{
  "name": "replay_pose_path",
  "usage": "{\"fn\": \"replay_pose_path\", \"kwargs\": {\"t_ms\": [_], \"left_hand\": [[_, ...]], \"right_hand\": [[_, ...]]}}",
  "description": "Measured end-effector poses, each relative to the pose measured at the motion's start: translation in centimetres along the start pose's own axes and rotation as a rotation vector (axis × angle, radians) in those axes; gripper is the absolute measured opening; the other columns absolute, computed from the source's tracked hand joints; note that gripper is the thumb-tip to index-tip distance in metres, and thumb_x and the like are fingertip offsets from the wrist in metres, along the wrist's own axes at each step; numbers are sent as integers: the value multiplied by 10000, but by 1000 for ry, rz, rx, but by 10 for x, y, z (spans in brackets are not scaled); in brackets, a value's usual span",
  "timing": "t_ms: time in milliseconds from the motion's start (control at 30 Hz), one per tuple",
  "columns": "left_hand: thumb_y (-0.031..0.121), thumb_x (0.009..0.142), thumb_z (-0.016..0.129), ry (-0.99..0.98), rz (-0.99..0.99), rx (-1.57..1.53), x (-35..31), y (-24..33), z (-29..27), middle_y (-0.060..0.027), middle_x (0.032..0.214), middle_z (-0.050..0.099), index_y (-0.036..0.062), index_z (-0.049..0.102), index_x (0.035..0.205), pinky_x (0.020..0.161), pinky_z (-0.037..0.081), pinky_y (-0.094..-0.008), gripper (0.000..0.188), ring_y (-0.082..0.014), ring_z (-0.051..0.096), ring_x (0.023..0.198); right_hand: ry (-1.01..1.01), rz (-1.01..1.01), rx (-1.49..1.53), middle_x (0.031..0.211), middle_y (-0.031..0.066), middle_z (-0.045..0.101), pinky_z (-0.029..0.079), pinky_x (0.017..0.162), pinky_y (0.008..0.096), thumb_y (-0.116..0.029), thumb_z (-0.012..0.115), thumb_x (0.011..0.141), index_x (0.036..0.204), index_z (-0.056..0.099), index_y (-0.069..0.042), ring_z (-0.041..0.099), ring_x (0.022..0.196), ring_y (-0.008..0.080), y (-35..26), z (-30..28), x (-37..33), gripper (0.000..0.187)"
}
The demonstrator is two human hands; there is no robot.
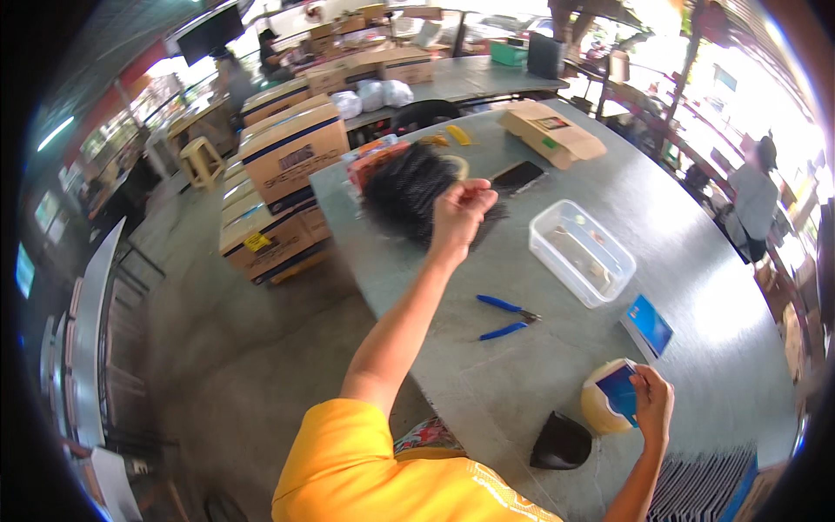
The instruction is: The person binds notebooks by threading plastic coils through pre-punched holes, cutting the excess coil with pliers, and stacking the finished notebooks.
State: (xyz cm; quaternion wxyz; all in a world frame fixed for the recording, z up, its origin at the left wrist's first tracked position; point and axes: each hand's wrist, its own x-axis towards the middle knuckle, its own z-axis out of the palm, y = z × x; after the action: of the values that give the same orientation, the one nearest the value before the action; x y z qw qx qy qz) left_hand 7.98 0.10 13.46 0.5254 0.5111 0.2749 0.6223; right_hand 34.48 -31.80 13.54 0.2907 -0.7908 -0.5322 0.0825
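Head view: 1 grey counter (pixel 696 287), seen from above.
Left hand (pixel 458 213): raised, fingers closed on a blurred black mesh bundle (pixel 407 190) above the counter's far end.
Right hand (pixel 653 402): gripping a blue card (pixel 618 389) against a cream roll (pixel 600 409).
Clear plastic tub (pixel 581 251): lidless, small unclear bits inside.
Blue-handled pliers (pixel 507 317): just beside the tub.

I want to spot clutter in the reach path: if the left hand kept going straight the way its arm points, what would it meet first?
Probably the black phone lying just beyond the left hand, which is closed on a black bristly bundle; depth is hard to judge in this fisheye view.
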Motion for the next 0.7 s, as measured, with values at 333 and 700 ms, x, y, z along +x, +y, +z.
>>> {"fn": "replay_pose_path", "kwargs": {"t_ms": [333, 700], "left_hand": [[44, 862, 482, -927, -412, 92, -148, -70, 90, -8, 714, 549, 80, 456, 1328, 467, 410, -207, 468, -83, 491, 552], [227, 933, 561, -922, -645, 106, -142, -31, 110, -43, 850, 620, 29, 600, 1096, 577, 427, -194, 260, -67, 524, 654]], "right_hand": [[89, -130, -72, 947, 88, 671, 510, 687, 403, -198, 550, 870, 974, 649, -117, 636, 862, 298, -8, 31, 14, 165], [155, -227, -34, 867, 55, 689, 503, 638, 359, -57, 558, 801, 1006, 635, -111, 658, 794, 246, -1, 29, 6, 226]]}}
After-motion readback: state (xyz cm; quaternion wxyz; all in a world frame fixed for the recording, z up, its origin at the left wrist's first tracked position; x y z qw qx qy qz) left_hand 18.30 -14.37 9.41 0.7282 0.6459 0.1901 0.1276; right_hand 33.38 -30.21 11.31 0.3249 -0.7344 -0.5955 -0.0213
